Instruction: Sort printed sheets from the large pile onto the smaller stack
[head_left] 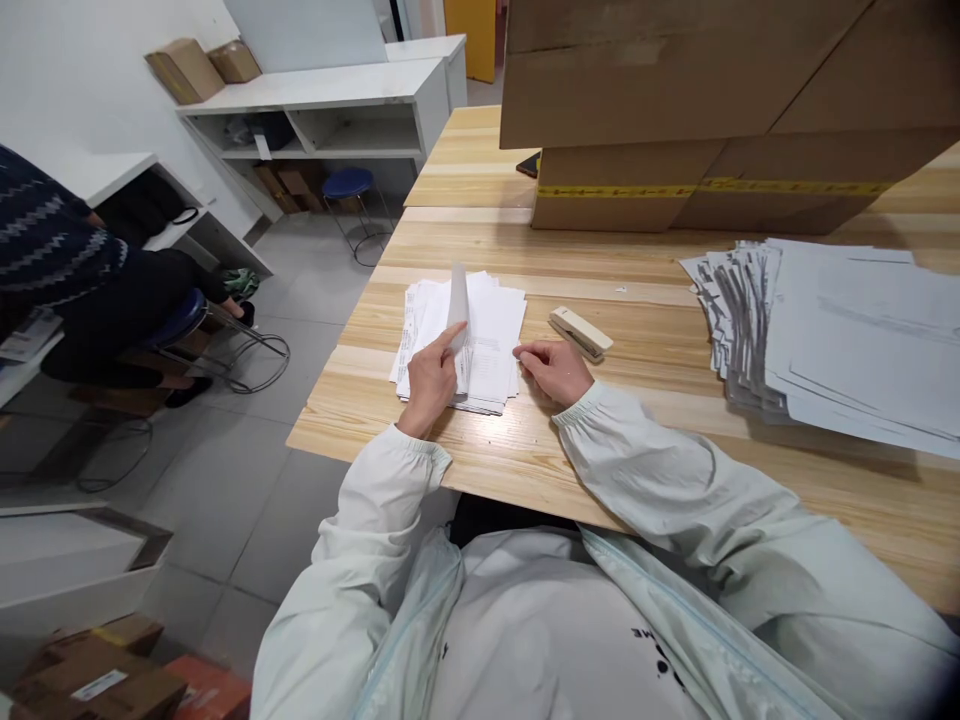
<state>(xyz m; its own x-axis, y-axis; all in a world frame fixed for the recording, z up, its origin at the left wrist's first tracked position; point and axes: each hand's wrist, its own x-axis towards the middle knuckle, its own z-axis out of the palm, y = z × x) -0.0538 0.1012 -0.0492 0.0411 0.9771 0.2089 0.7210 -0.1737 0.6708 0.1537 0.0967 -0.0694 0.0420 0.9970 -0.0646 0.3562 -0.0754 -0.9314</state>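
My left hand rests on a pile of printed paper sheets near the table's left side. Its index finger presses against a sheet of paper that stands curled up from the pile; the other fingers are folded in. At the pile's right edge is my right hand, thumb and fingers drawn together. Whether it pinches a paper edge cannot be made out. Just behind that hand lies a cream stapler on the wooden table.
A thick, fanned stack of paper lies at the right. Large cardboard boxes stand at the back, with a dark phone-like object beside them. To the left, a person sits on a stool; a blue stool stands near white shelves.
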